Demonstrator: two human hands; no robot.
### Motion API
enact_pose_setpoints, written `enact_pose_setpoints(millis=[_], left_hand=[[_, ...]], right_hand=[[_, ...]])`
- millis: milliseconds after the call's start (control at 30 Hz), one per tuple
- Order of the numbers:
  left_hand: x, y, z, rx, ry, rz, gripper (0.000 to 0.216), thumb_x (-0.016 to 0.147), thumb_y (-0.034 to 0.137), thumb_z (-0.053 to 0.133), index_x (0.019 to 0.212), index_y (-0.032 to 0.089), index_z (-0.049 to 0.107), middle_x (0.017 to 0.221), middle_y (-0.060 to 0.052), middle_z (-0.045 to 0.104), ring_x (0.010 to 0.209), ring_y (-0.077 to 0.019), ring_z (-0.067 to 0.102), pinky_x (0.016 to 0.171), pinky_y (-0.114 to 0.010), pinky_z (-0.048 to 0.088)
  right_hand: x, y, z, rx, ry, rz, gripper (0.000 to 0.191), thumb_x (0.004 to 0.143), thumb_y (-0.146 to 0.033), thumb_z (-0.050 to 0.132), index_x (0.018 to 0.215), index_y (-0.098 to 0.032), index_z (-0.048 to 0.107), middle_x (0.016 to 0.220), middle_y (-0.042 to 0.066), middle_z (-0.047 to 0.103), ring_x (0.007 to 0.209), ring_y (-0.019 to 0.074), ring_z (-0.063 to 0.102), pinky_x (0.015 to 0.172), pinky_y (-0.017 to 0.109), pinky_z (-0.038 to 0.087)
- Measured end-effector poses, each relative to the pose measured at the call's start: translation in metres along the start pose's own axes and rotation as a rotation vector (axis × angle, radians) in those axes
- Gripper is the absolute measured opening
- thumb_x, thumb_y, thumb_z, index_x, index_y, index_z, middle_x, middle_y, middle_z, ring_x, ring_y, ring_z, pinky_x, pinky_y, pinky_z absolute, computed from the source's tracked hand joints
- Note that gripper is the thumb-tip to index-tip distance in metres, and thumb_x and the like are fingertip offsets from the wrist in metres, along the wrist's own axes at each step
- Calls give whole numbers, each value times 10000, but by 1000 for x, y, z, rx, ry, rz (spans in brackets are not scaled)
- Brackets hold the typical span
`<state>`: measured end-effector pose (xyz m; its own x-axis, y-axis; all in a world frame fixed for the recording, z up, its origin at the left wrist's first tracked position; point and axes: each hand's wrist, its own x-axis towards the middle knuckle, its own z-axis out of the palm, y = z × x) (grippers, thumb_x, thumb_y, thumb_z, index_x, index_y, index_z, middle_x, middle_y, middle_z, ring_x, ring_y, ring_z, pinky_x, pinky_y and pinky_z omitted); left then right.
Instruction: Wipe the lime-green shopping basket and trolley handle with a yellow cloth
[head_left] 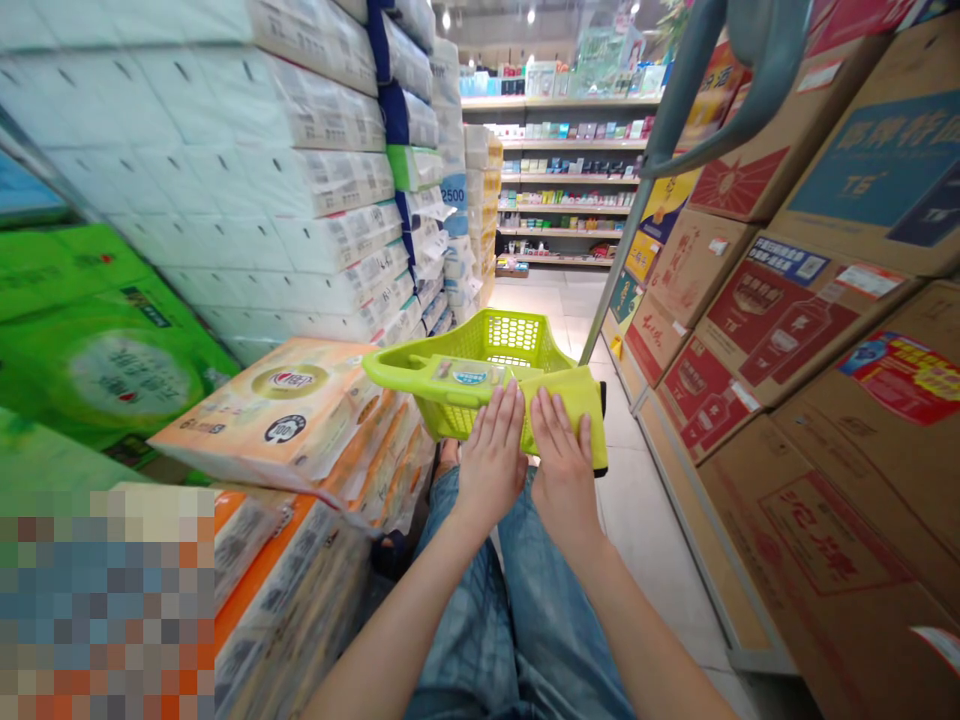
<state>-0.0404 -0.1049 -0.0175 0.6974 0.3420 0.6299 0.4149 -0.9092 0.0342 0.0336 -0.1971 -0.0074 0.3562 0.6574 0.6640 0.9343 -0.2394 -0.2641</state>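
Observation:
A yellow-green plastic shopping basket (450,412) with holes in its walls stands in front of my knees. A folded yellow-green cloth (583,392) drapes over the right part of its near rim, with dark pieces at its right corners. My left hand (492,450) lies with fingers stretched out at the cloth's left edge, beside a label (469,372) on the rim. Flat on the cloth rests my right hand (564,455), fingers extended and slightly apart. Both palms face down and neither hand grasps anything. The basket's inside shows only partly.
White packs of tissue (225,170) are stacked high on the left, above an orange tissue pack (277,400). Cardboard cartons (780,320) line the right side behind a grey metal pole (611,280). Shelves of small goods (562,180) stand beyond the tiled aisle (585,295).

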Motion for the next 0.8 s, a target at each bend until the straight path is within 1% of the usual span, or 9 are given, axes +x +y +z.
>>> enact_pose_setpoints(millis=[67,133,233,333,400,467,633,700,800], left_hand=[[0,1,0,-4,0,-5,789,817,122,448,1551,62,168,1634,-124,229,1532,-237,116,1216,-431,269],[1,2,-1,-7,-2,-8,786,824,120,439,1554,64,155,1633,-126,232,1532,-233,117,1213,-427,271],[1,3,-1,-3,-4,-15,787,830,116,431,1558,69,138,1632,-128,234,1531,-230,124,1213,-424,268],[1,3,-2,5,-10,-21,785,829,117,427,1559,70,142,1632,-127,232,1530,-229,126,1217,-418,259],[1,4,-2,7,-11,-24,789,825,120,435,1557,67,146,1631,-131,233,1530,-228,123,1216,-417,262],[1,4,-2,2,-9,-25,796,820,121,444,1556,67,146,1629,-138,235,1530,-232,127,1212,-427,274],[0,1,-2,-5,-2,-4,768,825,117,435,1546,65,177,1618,-148,267,1527,-237,136,1205,-448,297],[0,-1,-2,0,-4,5,766,822,111,435,1544,65,183,1616,-147,272,1527,-233,135,1208,-446,295],[-1,-1,-2,0,-8,12,788,810,111,447,1546,58,171,1628,-144,241,1529,-234,126,1220,-439,269]], right_hand=[[-6,10,-5,-1,-2,-10,741,864,-19,334,1569,-204,200,1564,101,398,1495,190,256,1229,527,125],[-10,22,-11,10,24,7,765,849,-2,321,1572,-215,194,1568,104,391,1496,189,253,1228,538,124],[-11,41,-19,44,70,85,823,798,23,314,1572,-228,192,1583,108,362,1498,197,245,1219,562,145],[-5,49,-23,57,75,143,855,766,32,312,1573,-221,187,1588,120,348,1496,204,251,1208,576,179],[-2,43,-22,34,73,151,853,767,33,312,1574,-209,180,1584,129,353,1496,209,251,1207,573,187],[0,31,-19,3,67,143,848,775,32,322,1577,-201,171,1581,129,360,1499,215,245,1212,565,181],[4,-6,-3,-8,-20,43,796,822,-5,351,1577,-185,170,1580,123,363,1496,213,257,1217,537,185],[5,-11,0,-4,-35,31,778,831,-18,356,1573,-173,184,1582,124,359,1496,209,257,1218,526,184],[4,-8,-1,-3,-40,23,757,842,-21,342,1569,-176,198,1585,113,357,1499,200,247,1221,521,173]])
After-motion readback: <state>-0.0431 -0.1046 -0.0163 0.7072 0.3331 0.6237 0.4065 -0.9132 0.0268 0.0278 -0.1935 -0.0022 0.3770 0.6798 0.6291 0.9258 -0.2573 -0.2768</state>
